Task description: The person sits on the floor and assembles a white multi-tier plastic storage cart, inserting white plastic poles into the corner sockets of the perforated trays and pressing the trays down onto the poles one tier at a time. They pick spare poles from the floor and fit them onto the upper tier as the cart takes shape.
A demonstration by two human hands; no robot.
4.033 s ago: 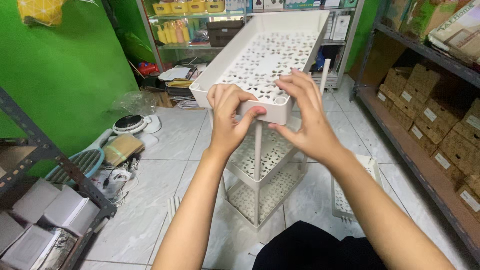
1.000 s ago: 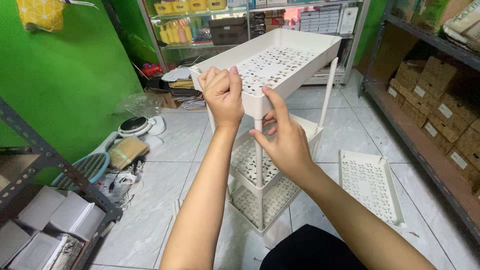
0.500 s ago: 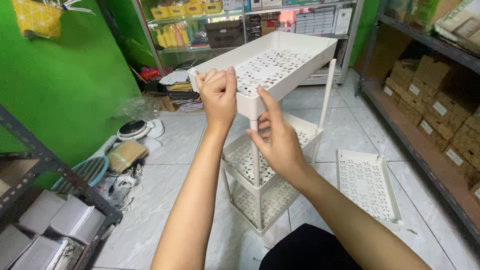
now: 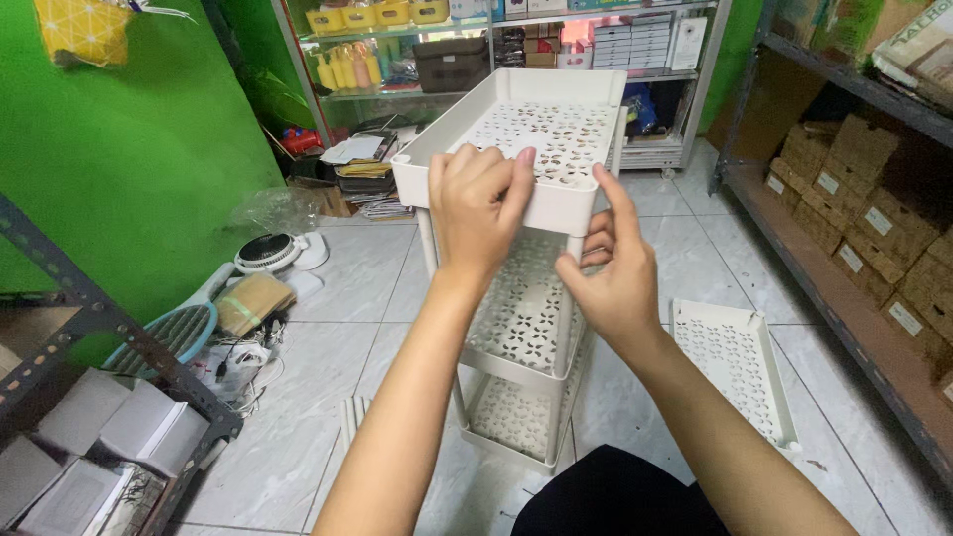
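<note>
Tiled floor (image 4: 328, 328) | both hands on top tray (image 4: 516, 109) near edge

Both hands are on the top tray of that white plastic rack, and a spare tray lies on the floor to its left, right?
Not quite. The head view shows the spare tray lying right of the rack. The left hand and right hand are indeed on the top tray.

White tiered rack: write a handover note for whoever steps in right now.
Left hand: fingers curled over the near rim of the top tray.
Right hand: at the tray's near right corner, by the post.
Done: two lower shelves stand on posts on the tiled floor; the top tray sits above them.
Left: one spare tray lies on the floor to the right; whether the top tray is fully seated cannot be told.
</note>
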